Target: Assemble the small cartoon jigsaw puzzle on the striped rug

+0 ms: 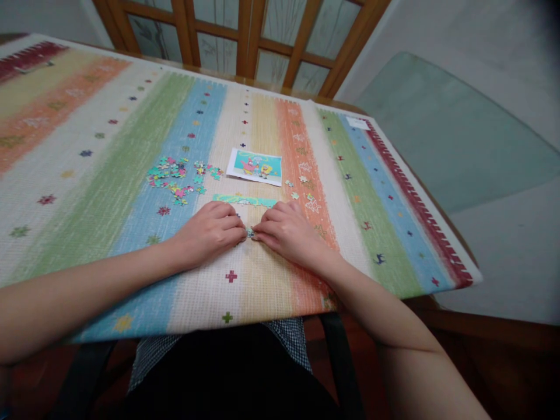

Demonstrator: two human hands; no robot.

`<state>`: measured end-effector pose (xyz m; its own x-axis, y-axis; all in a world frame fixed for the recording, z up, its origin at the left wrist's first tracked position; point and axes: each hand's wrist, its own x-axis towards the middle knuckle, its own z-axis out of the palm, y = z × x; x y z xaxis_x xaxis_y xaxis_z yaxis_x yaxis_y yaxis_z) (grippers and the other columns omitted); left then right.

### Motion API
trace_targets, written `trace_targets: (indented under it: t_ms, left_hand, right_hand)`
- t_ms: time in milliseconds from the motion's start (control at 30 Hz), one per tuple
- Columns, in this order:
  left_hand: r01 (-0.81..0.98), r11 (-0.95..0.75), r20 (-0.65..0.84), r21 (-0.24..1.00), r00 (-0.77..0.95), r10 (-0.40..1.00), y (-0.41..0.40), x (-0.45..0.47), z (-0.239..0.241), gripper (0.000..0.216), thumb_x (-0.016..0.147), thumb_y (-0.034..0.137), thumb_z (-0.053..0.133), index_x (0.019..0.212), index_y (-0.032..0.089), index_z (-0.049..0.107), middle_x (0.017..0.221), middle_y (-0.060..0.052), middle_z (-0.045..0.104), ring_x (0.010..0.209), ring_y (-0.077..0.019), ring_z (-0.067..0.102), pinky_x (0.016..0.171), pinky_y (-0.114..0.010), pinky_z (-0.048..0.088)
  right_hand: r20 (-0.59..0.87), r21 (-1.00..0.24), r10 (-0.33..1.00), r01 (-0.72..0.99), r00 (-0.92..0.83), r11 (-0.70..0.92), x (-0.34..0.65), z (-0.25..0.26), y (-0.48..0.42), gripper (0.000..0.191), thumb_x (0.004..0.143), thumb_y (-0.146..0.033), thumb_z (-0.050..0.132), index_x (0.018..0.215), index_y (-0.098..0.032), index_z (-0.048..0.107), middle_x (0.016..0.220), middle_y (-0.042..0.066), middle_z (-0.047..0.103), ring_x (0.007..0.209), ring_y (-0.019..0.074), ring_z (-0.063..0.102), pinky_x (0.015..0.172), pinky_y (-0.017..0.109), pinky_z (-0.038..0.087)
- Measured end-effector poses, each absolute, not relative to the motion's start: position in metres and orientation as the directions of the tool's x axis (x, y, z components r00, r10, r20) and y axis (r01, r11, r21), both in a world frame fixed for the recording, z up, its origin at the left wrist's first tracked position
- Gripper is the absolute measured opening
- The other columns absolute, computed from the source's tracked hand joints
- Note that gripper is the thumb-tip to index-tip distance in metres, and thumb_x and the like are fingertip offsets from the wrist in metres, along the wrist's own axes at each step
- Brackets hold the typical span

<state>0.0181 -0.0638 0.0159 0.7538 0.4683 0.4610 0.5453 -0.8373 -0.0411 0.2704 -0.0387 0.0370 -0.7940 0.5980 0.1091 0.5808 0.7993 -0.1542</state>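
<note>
Starting at the left of the striped cloth (pixel 135 146), seeing a loose heap of puzzle pieces (pixel 174 169), with a smaller scatter (pixel 199 168) trailing off its right side, so judging much to be left. Finding next, on the near side of a picture card (pixel 255 167), 1 narrow strip (pixel 244 200), seemingly of joined pieces, and judging that to be the part done: an early stage, probably. Counting about 3 stray pieces (pixel 294 195) farther right, lying near the orange band. Looking now at the near side, again from the left: holding the left hand (pixel 212 228) curled, pinching the left of a small puzzle piece (pixel 250 232) with thumb and fingertips. Having that piece between the hands, nearer the body than the strip and apart from it, mostly covered, so failing to tell 1 piece from 2 joined ones. Pinching its right side with the right hand (pixel 291 233), fingers narrow, almost meeting the left ones
</note>
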Motion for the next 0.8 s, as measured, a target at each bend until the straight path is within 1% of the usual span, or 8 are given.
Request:
trace_targets:
  t_ms: [100,200,300,400,467,567,667,800]
  left_hand:
    - [0.559,-0.828,0.454,-0.044,0.750,0.482,-0.063,0.021,0.016,0.015,0.107,0.026,0.064,0.100,0.021,0.077,0.093,-0.001,0.078,0.093,-0.0230,0.062,0.087,-0.040,0.045]
    - [0.569,-0.822,0.453,-0.024,0.739,0.498,-0.062,0.022,0.015,0.019,0.108,0.027,0.062,0.098,0.020,0.076,0.091,-0.001,0.077,0.092,-0.0227,0.062,0.087,-0.039,0.045]
    - [0.560,-0.828,0.456,-0.005,0.739,0.497,-0.061,0.022,0.014,0.023,0.109,0.027,0.058,0.096,0.020,0.076,0.090,-0.001,0.076,0.092,-0.0225,0.061,0.087,-0.039,0.044]
    - [0.551,-0.835,0.462,0.007,0.738,0.491,-0.061,0.021,0.013,0.025,0.110,0.027,0.057,0.095,0.019,0.076,0.089,-0.002,0.075,0.092,-0.0226,0.061,0.086,-0.039,0.044]
    - [0.552,-0.834,0.462,0.006,0.738,0.492,-0.061,0.021,0.014,0.025,0.110,0.026,0.058,0.095,0.020,0.076,0.088,-0.002,0.075,0.092,-0.0226,0.060,0.086,-0.039,0.044]
    - [0.556,-0.831,0.452,-0.001,0.742,0.496,-0.061,0.021,0.014,0.023,0.109,0.026,0.059,0.095,0.020,0.077,0.088,-0.002,0.075,0.091,-0.0222,0.060,0.086,-0.039,0.043]
    - [0.554,-0.832,0.443,0.000,0.746,0.497,-0.061,0.021,0.013,0.023,0.109,0.025,0.059,0.095,0.020,0.076,0.087,-0.002,0.074,0.091,-0.0223,0.060,0.086,-0.039,0.043]
    - [0.542,-0.840,0.455,0.011,0.745,0.487,-0.060,0.021,0.012,0.023,0.109,0.025,0.058,0.095,0.019,0.075,0.086,-0.002,0.073,0.091,-0.0229,0.059,0.087,-0.039,0.043]
  right_hand:
    - [0.123,-0.159,0.600,0.581,-0.790,0.798,0.274,0.038,-0.036,0.017,0.103,-0.038,0.077,0.107,-0.023,0.083,0.101,0.005,0.077,0.101,0.0258,0.058,0.088,0.041,0.031]
    - [0.175,-0.176,0.651,0.627,-0.738,0.759,0.287,0.040,-0.024,0.016,0.102,-0.037,0.077,0.110,-0.025,0.083,0.103,0.006,0.077,0.103,0.0274,0.060,0.088,0.041,0.034]
    - [0.245,-0.196,0.748,0.724,-0.617,0.662,0.310,0.040,-0.003,0.015,0.104,-0.033,0.070,0.108,-0.026,0.083,0.105,0.008,0.077,0.103,0.0291,0.062,0.086,0.042,0.036]
    - [0.312,-0.233,0.833,0.814,-0.456,0.533,0.335,0.035,0.022,0.020,0.103,-0.027,0.063,0.105,-0.025,0.083,0.104,0.010,0.078,0.100,0.0307,0.063,0.087,0.045,0.039]
    - [0.324,-0.237,0.875,0.865,-0.360,0.443,0.349,0.029,0.037,0.024,0.100,-0.022,0.060,0.104,-0.023,0.084,0.101,0.011,0.078,0.100,0.0321,0.064,0.089,0.046,0.041]
    - [0.323,-0.227,0.903,0.903,-0.284,0.365,0.361,0.020,0.053,0.028,0.097,-0.020,0.058,0.106,-0.020,0.085,0.101,0.013,0.079,0.100,0.0332,0.066,0.091,0.047,0.044]
    - [0.309,-0.231,0.919,0.918,-0.245,0.322,0.366,0.012,0.063,0.029,0.097,-0.022,0.058,0.107,-0.019,0.085,0.102,0.014,0.079,0.099,0.0329,0.066,0.093,0.047,0.046]
    - [0.295,-0.242,0.928,0.921,-0.228,0.304,0.369,0.005,0.072,0.029,0.099,-0.025,0.059,0.111,-0.020,0.084,0.107,0.014,0.078,0.104,0.0335,0.066,0.097,0.048,0.046]
